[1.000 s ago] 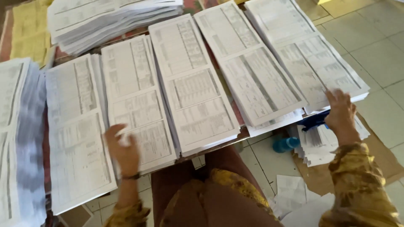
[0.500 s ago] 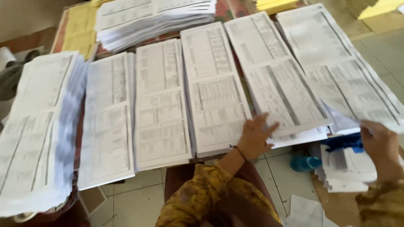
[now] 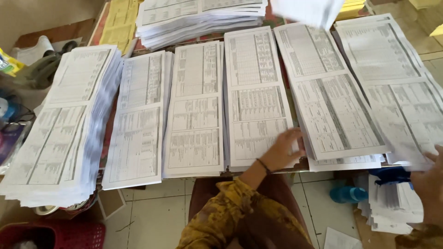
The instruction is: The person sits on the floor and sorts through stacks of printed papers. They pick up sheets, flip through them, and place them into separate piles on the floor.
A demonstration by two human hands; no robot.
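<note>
Left hand (image 3: 285,150), fingers spread flat on a printed paper stack (image 3: 258,97) (right hand's (image 3: 429,184) fingers unclear, blurred).

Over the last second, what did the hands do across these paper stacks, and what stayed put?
The left hand moved rightward from the second-left stack to the near edge of the fourth stack, where it now rests. The right hand drew back off the rightmost stack to its near corner. A blurred sheet now shows at the top edge; who holds it is unclear. The stacks lie in the same row.
</note>
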